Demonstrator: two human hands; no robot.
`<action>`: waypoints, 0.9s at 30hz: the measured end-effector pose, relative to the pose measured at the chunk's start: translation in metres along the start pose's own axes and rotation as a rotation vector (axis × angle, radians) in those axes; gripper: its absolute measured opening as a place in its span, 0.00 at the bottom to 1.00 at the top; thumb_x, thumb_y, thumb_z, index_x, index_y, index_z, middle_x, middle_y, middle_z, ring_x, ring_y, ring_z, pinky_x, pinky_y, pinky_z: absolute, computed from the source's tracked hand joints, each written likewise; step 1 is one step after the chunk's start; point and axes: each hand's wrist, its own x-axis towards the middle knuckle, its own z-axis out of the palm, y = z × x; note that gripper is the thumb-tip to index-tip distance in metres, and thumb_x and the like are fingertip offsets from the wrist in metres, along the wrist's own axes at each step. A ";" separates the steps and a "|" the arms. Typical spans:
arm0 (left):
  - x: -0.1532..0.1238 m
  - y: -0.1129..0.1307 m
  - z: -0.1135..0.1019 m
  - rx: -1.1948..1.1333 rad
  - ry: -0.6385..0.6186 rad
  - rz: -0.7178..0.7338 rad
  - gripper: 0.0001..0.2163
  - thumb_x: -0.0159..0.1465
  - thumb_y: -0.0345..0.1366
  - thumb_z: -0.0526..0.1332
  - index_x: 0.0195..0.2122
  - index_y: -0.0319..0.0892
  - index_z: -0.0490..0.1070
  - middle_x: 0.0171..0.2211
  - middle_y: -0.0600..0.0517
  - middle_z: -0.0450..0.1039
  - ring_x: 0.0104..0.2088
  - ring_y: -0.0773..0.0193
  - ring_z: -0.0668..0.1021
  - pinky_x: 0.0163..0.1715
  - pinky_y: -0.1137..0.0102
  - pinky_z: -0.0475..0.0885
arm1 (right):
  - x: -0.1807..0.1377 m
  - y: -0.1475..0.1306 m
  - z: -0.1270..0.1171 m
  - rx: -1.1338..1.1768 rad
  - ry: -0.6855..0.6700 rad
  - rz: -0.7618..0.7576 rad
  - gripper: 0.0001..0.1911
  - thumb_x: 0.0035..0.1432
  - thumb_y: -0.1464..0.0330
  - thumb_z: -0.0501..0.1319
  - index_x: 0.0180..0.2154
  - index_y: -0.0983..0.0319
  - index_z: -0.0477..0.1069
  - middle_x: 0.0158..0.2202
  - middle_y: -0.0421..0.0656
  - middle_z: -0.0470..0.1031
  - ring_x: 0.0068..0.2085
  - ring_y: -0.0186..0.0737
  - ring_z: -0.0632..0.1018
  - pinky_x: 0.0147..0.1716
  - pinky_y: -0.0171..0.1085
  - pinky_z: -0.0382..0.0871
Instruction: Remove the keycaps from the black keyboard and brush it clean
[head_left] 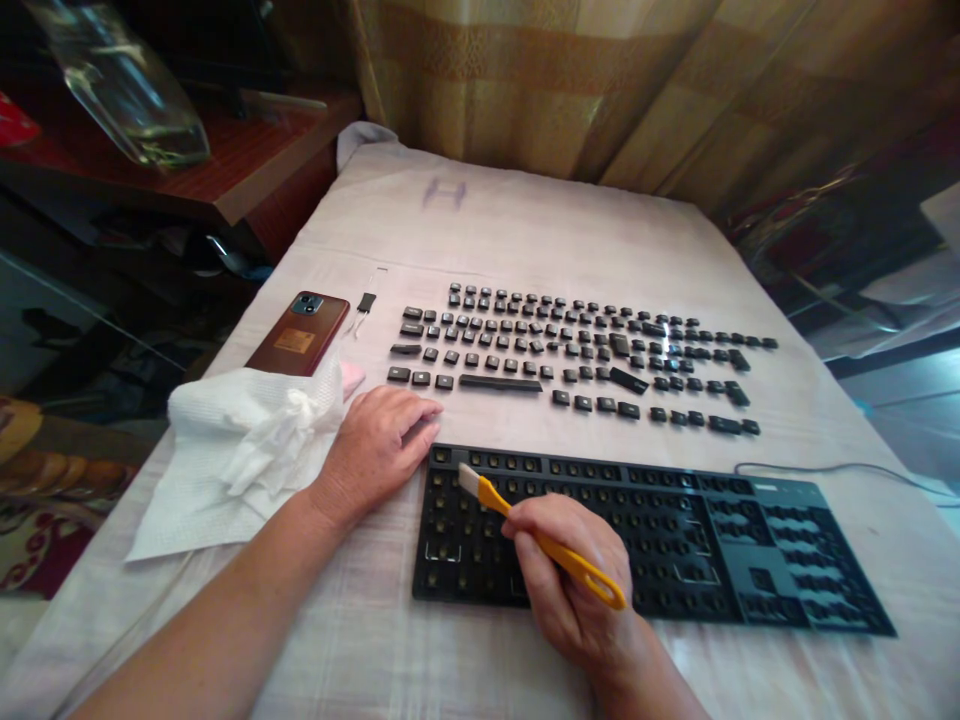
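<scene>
My right hand is closed round the yellow handle of a small brush. The pale bristles point up and left, over the top-left rows of a black keyboard whose keycaps are off, leaving the switches bare. My left hand rests on the cloth by the keyboard's top-left corner, its thumb close to that corner and a gap between thumb and forefinger. Nothing shows in it. Behind the keyboard, loose black keycaps lie in rows, with a long space bar toward the front.
White paper towels lie crumpled left of my left hand, partly covering a phone. Past the phone is a wire keycap puller. A cable runs off right. A glass bottle stands on the wooden furniture at left.
</scene>
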 end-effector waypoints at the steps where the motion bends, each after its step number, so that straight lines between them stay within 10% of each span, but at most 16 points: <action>1: 0.000 0.000 0.000 -0.001 0.002 0.002 0.07 0.67 0.36 0.60 0.43 0.46 0.77 0.40 0.51 0.82 0.43 0.55 0.79 0.48 0.59 0.71 | 0.001 0.000 0.000 0.006 -0.012 -0.002 0.11 0.62 0.79 0.57 0.42 0.59 0.70 0.30 0.42 0.80 0.28 0.37 0.81 0.29 0.36 0.75; 27: 0.000 0.000 0.000 0.015 0.032 0.072 0.07 0.68 0.35 0.59 0.43 0.43 0.76 0.39 0.49 0.82 0.42 0.55 0.79 0.47 0.58 0.72 | 0.000 -0.001 0.001 0.048 -0.002 -0.002 0.10 0.62 0.80 0.57 0.40 0.62 0.72 0.30 0.43 0.81 0.30 0.36 0.82 0.32 0.34 0.76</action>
